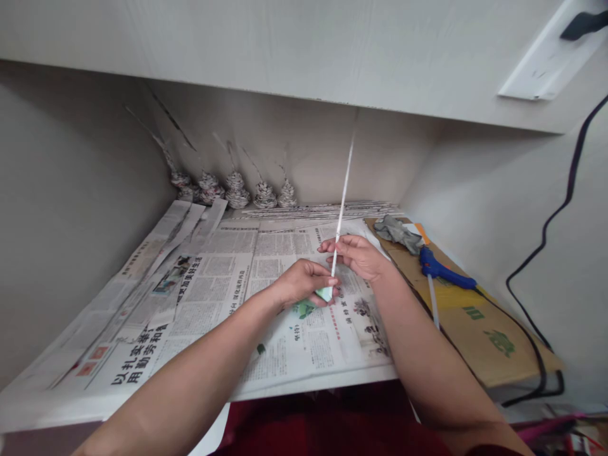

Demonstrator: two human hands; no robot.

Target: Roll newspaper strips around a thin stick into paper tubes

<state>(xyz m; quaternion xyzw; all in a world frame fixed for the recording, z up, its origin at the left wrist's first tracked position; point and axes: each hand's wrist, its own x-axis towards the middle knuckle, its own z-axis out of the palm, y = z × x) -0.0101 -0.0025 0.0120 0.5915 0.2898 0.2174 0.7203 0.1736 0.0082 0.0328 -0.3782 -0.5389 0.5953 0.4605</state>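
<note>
Hands and paper tube, with the blue glue gun [444, 271] as the reference landmark. The paper tube [342, 202] is held above the worktop [45, 404], to the left of the glue gun. Its long axis stands steeply, the upper end pointing up and away from the person and leaning slightly toward the glue gun's side. The left hand [308, 282], farther from the glue gun, pinches the lower end between thumb and fingers. The right hand [358, 254], nearer the glue gun, is set just above it on the same tube, its fingers curled lightly about the shaft. Both hands thus grip one axis, left below right.

The tube is slender, straight and mostly white, with faint dark specks of print. Its lower end is broader and tinted pale green at the left fingertips; its upper end thins and blurs against the rear wall, so the exact tip cannot be made out.

Surroundings: newspaper sheets [228, 253] spread left of the glue gun; cardboard [522, 326] beneath it; a crumpled grey cloth-like piece [398, 233] just beyond it; thin paper rods [323, 210] beyond and to its left; coiled paper forms [237, 190] farther left along the rear wall.
</note>
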